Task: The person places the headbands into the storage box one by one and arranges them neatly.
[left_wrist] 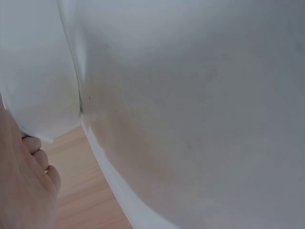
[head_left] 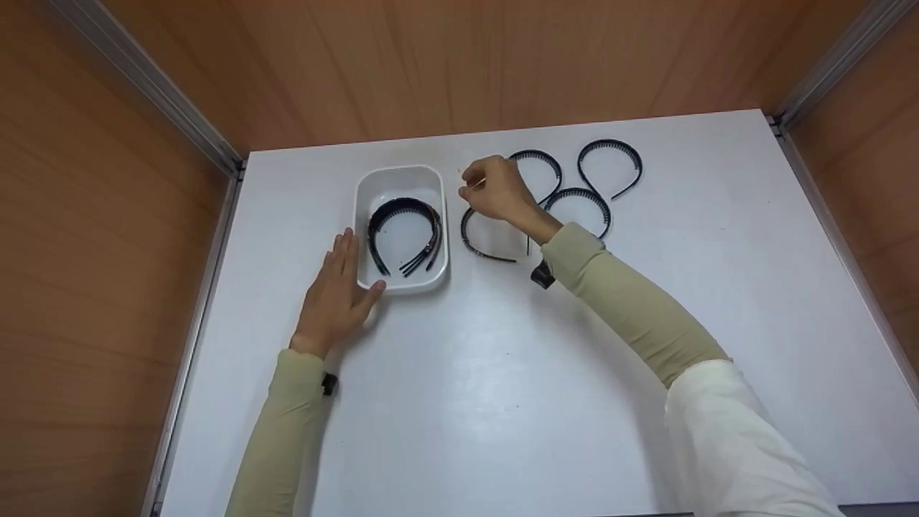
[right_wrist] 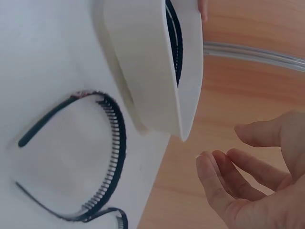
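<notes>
I see left hand [head_left: 329, 301] straight-fingered, touching white tub [head_left: 409, 288] of headbands [head_left: 405, 203]; right hand [head_left: 500, 190] empty, thumb apart from fingers, near loose headbands [head_left: 610, 144] on worktop [head_left: 459, 402].

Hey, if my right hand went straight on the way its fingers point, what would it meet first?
Probably the white tray: in the head view, the fingers of your right hand point left toward its rim. Height is hard to judge, so the hand might pass above it.
</notes>
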### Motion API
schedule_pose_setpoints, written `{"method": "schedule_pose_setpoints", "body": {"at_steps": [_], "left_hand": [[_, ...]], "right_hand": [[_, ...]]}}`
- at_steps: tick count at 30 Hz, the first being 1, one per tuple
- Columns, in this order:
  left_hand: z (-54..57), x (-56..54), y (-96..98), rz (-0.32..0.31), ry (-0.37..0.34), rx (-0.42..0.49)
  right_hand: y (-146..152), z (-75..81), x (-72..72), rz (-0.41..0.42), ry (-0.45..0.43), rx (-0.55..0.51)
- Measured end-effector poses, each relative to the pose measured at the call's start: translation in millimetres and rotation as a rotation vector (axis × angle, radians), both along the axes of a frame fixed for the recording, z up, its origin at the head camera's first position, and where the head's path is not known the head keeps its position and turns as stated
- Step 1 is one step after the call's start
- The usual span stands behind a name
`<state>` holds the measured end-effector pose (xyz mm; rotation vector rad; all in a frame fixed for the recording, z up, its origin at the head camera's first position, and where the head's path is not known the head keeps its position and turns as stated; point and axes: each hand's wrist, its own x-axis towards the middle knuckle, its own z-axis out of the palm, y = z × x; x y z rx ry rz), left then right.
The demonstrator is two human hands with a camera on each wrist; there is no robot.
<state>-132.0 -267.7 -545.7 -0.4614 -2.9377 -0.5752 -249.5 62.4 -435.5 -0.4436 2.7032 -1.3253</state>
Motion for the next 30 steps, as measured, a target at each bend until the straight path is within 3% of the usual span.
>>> {"method": "schedule_pose_setpoints", "body": {"at_steps": [14,30], "left_hand": [[3.7,0.8,1.8,-0.002,-0.017,0.013],[2.2,0.6,0.9,-0.006,-0.009,0.007]], "right_hand": [[47,0.5,6.7,-0.042,0.028,0.015],[106,-5.4,8.9,-0.148,0.058,0.045]]}}
